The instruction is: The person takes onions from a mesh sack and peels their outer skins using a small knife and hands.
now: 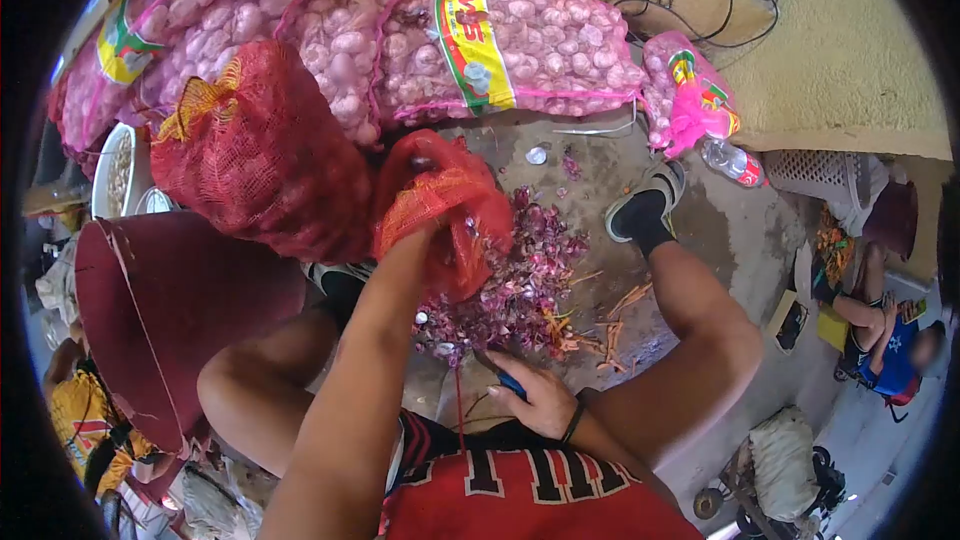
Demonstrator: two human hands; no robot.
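Note:
My left forearm (375, 340) reaches forward into a small red mesh bag (450, 190). The bag's netting hides the hand and its fingers, so what it holds does not show. Close to my lap, my right hand (545, 402) is closed around the blue handle of a knife (511, 383), whose short blade points toward the floor scraps. Between my legs lies a heap of purple onion skins (530, 280), with a few pale pieces among them.
A full red mesh sack (260, 160) stands left of the small bag, beside a maroon tub (180, 310). Pink net sacks of bulbs (560, 40) line the wall. A plastic bottle (735, 162) lies right of my foot. Another person (895, 350) sits at far right.

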